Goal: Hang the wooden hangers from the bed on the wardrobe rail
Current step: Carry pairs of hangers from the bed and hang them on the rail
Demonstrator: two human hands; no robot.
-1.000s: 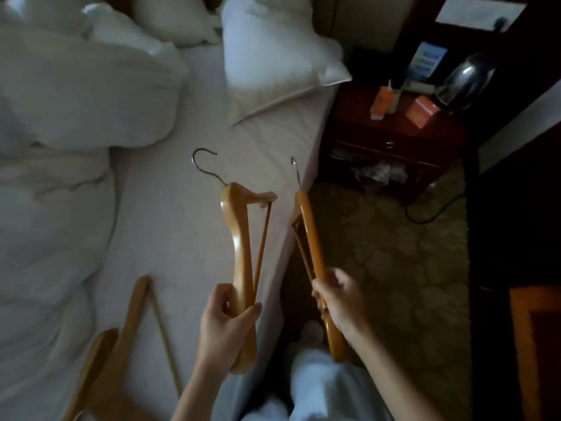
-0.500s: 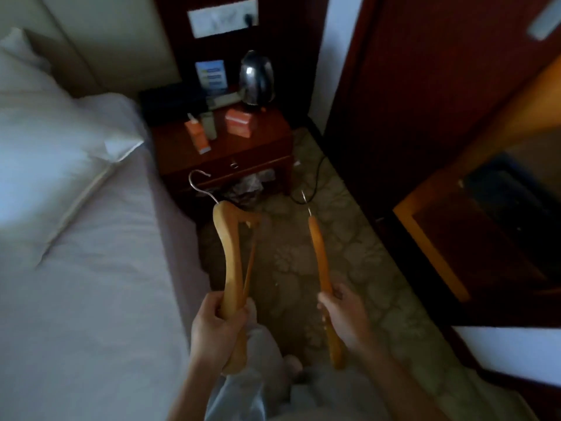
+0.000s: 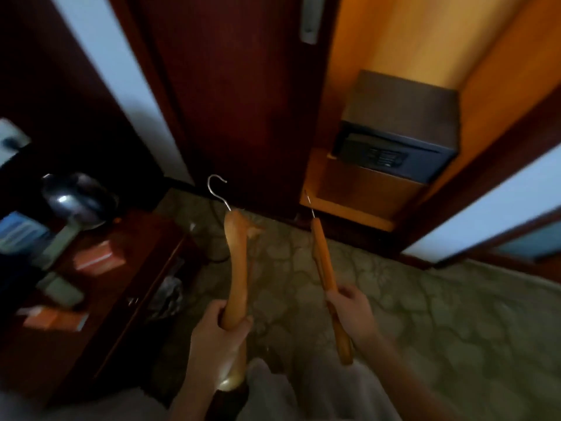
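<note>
My left hand point(image 3: 217, 331) grips one wooden hanger point(image 3: 238, 253) by its arm, metal hook pointing up and away. My right hand point(image 3: 352, 311) grips a second wooden hanger point(image 3: 323, 256), seen edge-on, its thin hook pointing at the wardrobe. The open wardrobe point(image 3: 403, 34) stands ahead on the right with a lit wooden interior. Its rail is out of view above the frame. The bed is out of view.
A dark safe point(image 3: 397, 126) sits on the wardrobe's lower shelf. The dark red wardrobe door point(image 3: 243, 101) stands ahead. On the left is a bedside table point(image 3: 100, 296) with a kettle point(image 3: 77, 199) and small boxes. Patterned carpet point(image 3: 425, 314) covers the floor.
The view has swung right, from the bed past the bedside table to the open wardrobe. Both hands keep holding their hangers upright in front of me.
</note>
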